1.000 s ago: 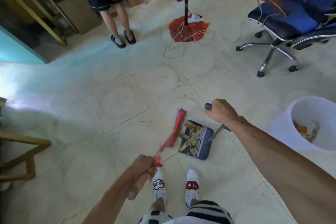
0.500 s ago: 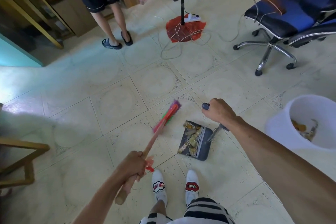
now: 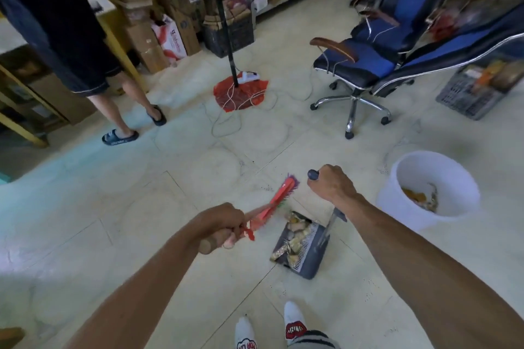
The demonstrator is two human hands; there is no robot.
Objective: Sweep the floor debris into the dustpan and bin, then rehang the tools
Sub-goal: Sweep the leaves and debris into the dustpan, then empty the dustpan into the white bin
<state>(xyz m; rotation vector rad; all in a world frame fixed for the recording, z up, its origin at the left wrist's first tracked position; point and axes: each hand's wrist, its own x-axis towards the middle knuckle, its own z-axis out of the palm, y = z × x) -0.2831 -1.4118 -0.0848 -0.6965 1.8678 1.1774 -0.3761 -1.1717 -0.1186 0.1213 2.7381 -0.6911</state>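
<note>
- We saw one left hand (image 3: 219, 225), fingers wrapped around one broom (image 3: 279, 198), centre frame.
- One right hand (image 3: 330, 185) gripped one dustpan (image 3: 307, 246) handle; debris inside.
- One white bin (image 3: 431, 193) stood right.

The wooden-handled broom with a red head and purple and green bristles (image 3: 279, 198) sits in the left hand (image 3: 219, 225), and just right of it the dark grey plastic dustpan (image 3: 307, 246) carries tan and golden-brown scraps. Right of the right hand (image 3: 330, 185) stands a round white plastic bin (image 3: 425, 193) with orange-brown litter inside. Beyond both hands the pale cream tiled floor (image 3: 198, 173) shows faint ring patterns, with a blue and black swivel chair (image 3: 368, 62) piped in white, and below the hands are white shoes with red lip prints (image 3: 295, 326).
</note>
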